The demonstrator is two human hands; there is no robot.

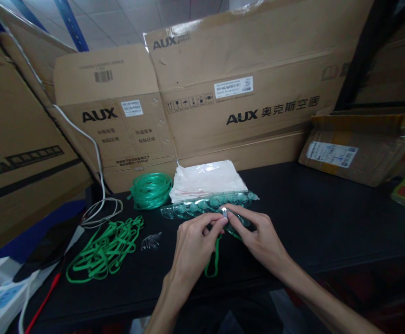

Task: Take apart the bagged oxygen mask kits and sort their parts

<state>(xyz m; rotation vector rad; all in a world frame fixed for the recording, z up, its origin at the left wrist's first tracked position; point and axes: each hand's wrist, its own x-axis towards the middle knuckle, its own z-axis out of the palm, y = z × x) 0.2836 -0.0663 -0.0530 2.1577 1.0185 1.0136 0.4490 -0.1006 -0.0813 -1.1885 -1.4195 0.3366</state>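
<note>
My left hand [193, 239] is closed, thumb and index finger pinching a small silvery metal strip [224, 213]. My right hand [261, 234] reaches in from the other side, its fingers closed at a clear green plastic mask [236, 232] that is mostly hidden behind both hands. A loop of green elastic strap [212, 266] hangs below the fingers. Just beyond the hands lies a row of nested clear green masks [195, 206]. Left of my left hand is a small pile of clear plastic pieces [151, 241], too small to make out.
A tangle of green elastic straps [108, 253] and coiled green tubing [152, 190] lie at left. White plastic bags [207, 178] are stacked behind the masks. Large cardboard boxes [202, 120] wall off the back; a taped carton [349, 153] stands right. Cables and a power strip [3, 301] sit front left.
</note>
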